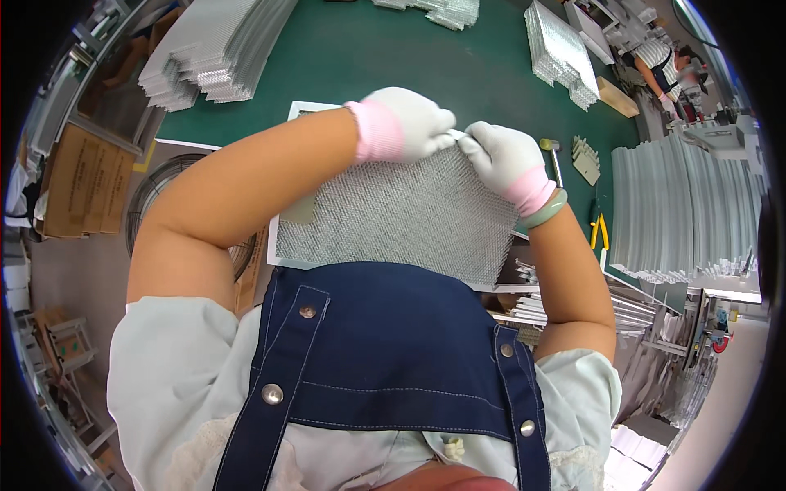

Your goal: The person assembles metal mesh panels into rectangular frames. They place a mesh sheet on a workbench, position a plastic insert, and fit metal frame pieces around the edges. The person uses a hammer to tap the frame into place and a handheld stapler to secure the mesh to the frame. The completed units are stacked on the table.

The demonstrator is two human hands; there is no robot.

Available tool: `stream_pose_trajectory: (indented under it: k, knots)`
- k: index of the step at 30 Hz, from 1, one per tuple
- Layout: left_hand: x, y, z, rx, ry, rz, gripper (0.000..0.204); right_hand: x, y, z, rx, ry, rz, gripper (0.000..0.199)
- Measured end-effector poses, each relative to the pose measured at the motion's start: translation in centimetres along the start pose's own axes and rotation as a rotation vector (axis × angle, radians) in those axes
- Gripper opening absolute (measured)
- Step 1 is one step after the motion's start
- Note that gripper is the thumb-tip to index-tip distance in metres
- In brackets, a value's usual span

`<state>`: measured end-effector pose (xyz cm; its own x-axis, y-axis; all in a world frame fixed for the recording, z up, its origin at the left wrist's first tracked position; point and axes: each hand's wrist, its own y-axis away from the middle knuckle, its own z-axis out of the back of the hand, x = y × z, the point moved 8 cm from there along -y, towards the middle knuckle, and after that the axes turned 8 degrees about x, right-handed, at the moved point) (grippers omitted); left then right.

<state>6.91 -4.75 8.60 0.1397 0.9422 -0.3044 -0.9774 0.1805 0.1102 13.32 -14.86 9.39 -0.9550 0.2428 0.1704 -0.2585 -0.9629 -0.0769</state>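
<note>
A square metal mesh panel [401, 217] lies in a white frame [304, 108] on the green table [393, 57]. My left hand [407, 123], in a white glove with a pink cuff, pinches the panel's far edge. My right hand [508, 159], gloved the same way and wearing a green bangle [547, 210] at the wrist, grips that far edge right beside the left. The fingertips of both hands meet at a small white strip. My blue apron hides the panel's near edge.
Stacks of mesh panels stand at the far left [213, 49], far middle [442, 10], far right [561, 53] and right [684, 209]. A hammer [553, 155] and yellow-handled pliers [598, 231] lie right of my hands. Another person [667, 69] works at the back right. A fan guard [160, 192] sits on the left.
</note>
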Motion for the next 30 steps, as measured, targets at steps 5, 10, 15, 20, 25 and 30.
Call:
stream_pose_trajectory:
  k: [5,10,15,20,25,30]
  knots:
    - [-2.1,-0.5,0.9,-0.167,-0.108,-0.107,0.031,-0.3,0.9,0.3,-0.032,0.230,-0.016,0.020]
    - [-1.5,0.2,0.4,-0.181,-0.141,-0.050,0.025,0.7,-0.1,-0.2,-0.048,0.307,0.003,0.024]
    - [-2.1,-0.6,0.7,-0.021,-0.110,0.011,0.028,0.8,0.4,0.2,0.010,0.203,0.004,0.029]
    - [-3.0,-0.5,0.4,-0.011,-0.061,-0.023,0.029,-2.1,1.4,0.2,0.319,-0.365,-0.158,0.038]
    - [-3.2,-0.3,1.4,-0.064,-0.084,-0.038,0.028,-1.3,1.9,1.3,0.206,-0.216,-0.082,0.034]
    - [-3.7,0.4,1.8,-0.192,-0.085,-0.141,0.030,0.5,2.9,2.4,-0.070,0.101,0.039,0.033]
